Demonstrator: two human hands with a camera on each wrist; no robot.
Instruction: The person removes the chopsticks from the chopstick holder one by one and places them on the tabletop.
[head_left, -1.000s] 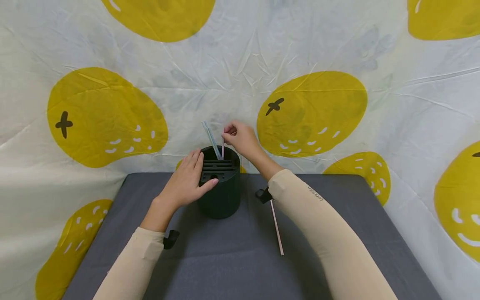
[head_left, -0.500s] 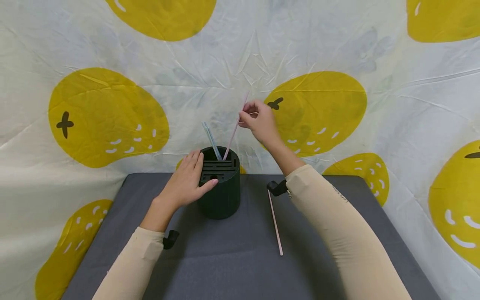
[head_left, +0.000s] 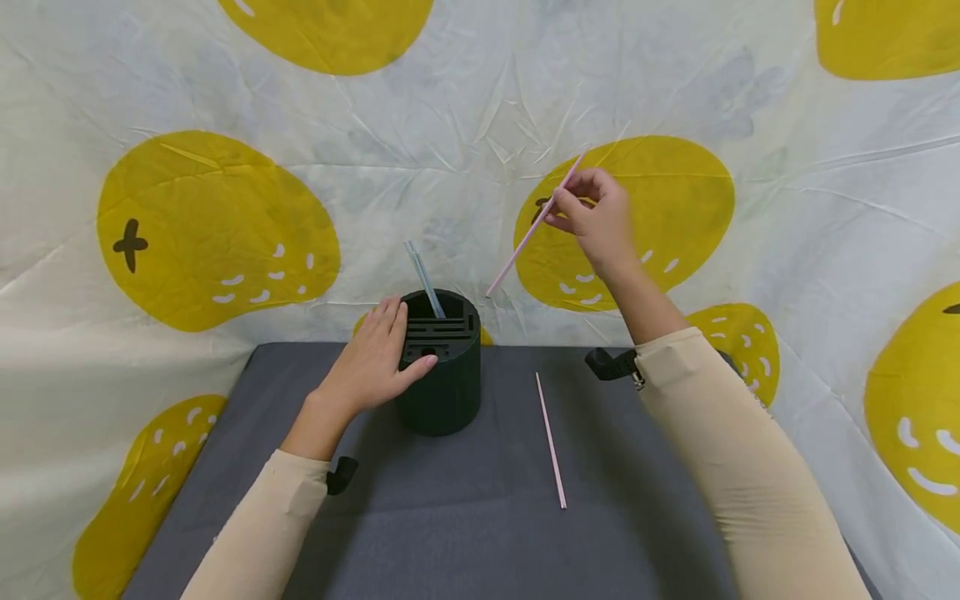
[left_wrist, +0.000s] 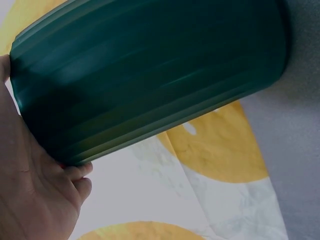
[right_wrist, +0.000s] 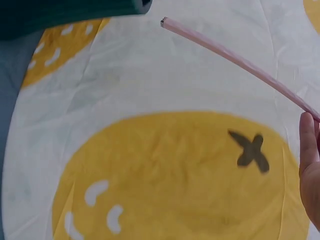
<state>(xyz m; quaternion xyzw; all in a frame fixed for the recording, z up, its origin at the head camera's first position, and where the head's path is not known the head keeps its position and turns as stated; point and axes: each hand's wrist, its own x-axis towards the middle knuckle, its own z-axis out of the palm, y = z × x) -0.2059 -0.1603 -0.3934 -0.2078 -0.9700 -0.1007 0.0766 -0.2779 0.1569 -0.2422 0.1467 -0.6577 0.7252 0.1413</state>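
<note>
A dark green cylindrical utensil holder [head_left: 442, 392] stands upright near the back of the table, its top partly slotted. My left hand [head_left: 367, 354] holds it at the upper left, fingers along the side and thumb across the front rim; the left wrist view shows this hand [left_wrist: 40, 195] against the holder's top end. Pale blue straws [head_left: 424, 282] lean in its open back part. Up and to the right, my right hand [head_left: 600, 217] pinches a pink straw [head_left: 521, 247] between thumb and fingers. The straw slants, its lower end apart from the holder.
Another pink straw [head_left: 552, 442] lies on the dark grey tablecloth [head_left: 450, 533], right of the holder. Behind the table hangs a white cloth [head_left: 420, 200] with large yellow fruit prints. Black wrist cameras [head_left: 609, 364] are strapped to both sleeves.
My right hand has lifted the pink straw out of the holder and carried it up and to the right. My left hand has stayed in place on the holder.
</note>
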